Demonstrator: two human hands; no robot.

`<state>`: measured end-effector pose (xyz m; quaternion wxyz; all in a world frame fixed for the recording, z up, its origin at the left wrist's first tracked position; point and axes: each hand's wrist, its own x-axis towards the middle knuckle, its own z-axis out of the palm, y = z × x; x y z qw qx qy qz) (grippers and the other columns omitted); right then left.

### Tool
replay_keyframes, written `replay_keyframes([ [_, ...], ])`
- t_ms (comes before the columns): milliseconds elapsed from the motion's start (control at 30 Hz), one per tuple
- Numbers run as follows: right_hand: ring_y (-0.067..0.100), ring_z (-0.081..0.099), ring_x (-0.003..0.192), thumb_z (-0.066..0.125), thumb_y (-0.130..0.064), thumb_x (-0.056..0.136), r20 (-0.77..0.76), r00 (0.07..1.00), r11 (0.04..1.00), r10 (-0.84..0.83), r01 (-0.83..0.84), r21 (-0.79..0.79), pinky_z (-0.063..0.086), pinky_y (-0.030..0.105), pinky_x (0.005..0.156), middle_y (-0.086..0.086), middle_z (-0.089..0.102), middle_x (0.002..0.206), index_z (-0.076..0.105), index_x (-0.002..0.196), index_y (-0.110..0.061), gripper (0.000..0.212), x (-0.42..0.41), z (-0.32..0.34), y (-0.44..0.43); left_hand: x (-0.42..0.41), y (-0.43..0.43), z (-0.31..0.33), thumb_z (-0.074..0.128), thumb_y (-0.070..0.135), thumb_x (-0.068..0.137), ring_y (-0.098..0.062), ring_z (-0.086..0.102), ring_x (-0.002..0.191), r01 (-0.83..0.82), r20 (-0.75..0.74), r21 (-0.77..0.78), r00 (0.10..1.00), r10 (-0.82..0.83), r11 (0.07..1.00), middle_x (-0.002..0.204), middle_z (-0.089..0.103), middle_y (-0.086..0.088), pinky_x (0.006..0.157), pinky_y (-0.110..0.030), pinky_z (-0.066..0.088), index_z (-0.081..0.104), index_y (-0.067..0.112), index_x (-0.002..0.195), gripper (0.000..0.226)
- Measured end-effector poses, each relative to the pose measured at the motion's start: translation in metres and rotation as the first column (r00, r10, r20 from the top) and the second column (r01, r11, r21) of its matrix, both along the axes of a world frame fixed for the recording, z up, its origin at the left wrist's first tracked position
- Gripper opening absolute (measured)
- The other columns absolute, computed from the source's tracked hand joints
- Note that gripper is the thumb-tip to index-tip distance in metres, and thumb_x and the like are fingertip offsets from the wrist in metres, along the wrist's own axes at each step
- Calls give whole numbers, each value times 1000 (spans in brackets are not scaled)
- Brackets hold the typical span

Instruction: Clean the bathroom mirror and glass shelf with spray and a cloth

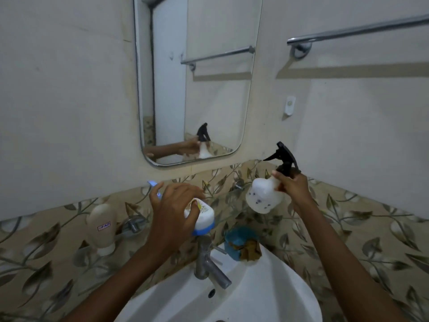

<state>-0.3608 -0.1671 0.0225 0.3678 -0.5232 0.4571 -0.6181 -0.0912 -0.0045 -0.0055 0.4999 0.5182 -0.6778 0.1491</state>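
Note:
The rounded mirror hangs on the pale wall above the basin. My right hand grips the neck of a white spray bottle with a black trigger head, held up right of the mirror's lower corner. My left hand holds a white jar with a blue lid, tilted, just above the tap. The glass shelf is nearly invisible; its metal bracket shows on the tiled wall. A brown cloth lies on the basin's back rim.
A cream tube-shaped bottle stands cap down at left. A toothbrush pokes up behind my left hand. A blue cup sits by the cloth. The metal tap and white basin lie below. A towel rail is at upper right.

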Motion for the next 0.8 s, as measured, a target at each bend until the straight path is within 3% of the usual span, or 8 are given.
replay_keyframes([
  [67,20,58,71,73,-13,77,-31,999,1000,-13,13,0,57,30,61,12,63,88,65,102,2,31,8,15,-19,3,-4,8,39,26,80,-6,53,101,-16,26,-23,1000,16,1000,94,67,14,108,-34,9,66,26,84,27],
  [167,17,53,54,74,-11,77,-113,993,999,-37,38,4,50,15,41,12,61,80,64,96,2,26,21,26,-52,9,-9,17,39,24,78,-2,50,100,-35,53,-40,998,37,999,95,65,18,109,-29,3,65,28,81,27],
  [233,13,54,49,74,-11,76,-151,987,998,-57,62,24,46,13,36,8,59,72,64,103,5,33,27,27,-72,11,-12,18,38,24,78,0,49,100,-43,55,-35,998,45,998,95,65,19,109,-28,3,65,29,82,28],
  [467,28,58,74,75,-16,76,-240,964,985,-111,139,101,45,14,32,20,65,101,61,114,2,44,34,20,-116,15,-23,17,34,22,79,3,48,99,-89,54,-21,995,90,996,95,65,20,106,-33,8,65,30,82,32],
  [533,29,59,83,75,-19,76,-254,958,980,-135,167,107,50,17,40,22,66,110,61,114,0,45,36,17,-125,17,-23,16,34,23,78,4,47,99,-103,52,-9,993,104,995,95,66,20,105,-33,9,64,31,82,32],
  [633,37,61,96,72,-20,79,-293,946,975,-140,183,125,57,42,77,23,64,114,60,116,1,44,39,17,-129,19,-22,17,36,23,78,4,47,99,-122,67,-9,990,122,993,94,65,21,107,-29,7,64,32,83,30],
  [733,37,59,97,70,-13,79,-285,950,978,-127,169,126,53,47,79,22,61,115,54,122,0,48,41,13,-131,22,-15,19,39,22,76,0,51,101,-80,29,-66,996,82,995,99,67,13,105,-35,24,65,28,94,32],
  [800,36,59,99,69,-10,77,-295,937,966,-184,228,119,52,43,80,20,58,115,47,129,-1,56,38,7,-131,21,-4,33,39,25,79,-2,51,107,-15,-118,-67,993,7,998,113,65,6,98,-31,39,62,22,112,40],
])
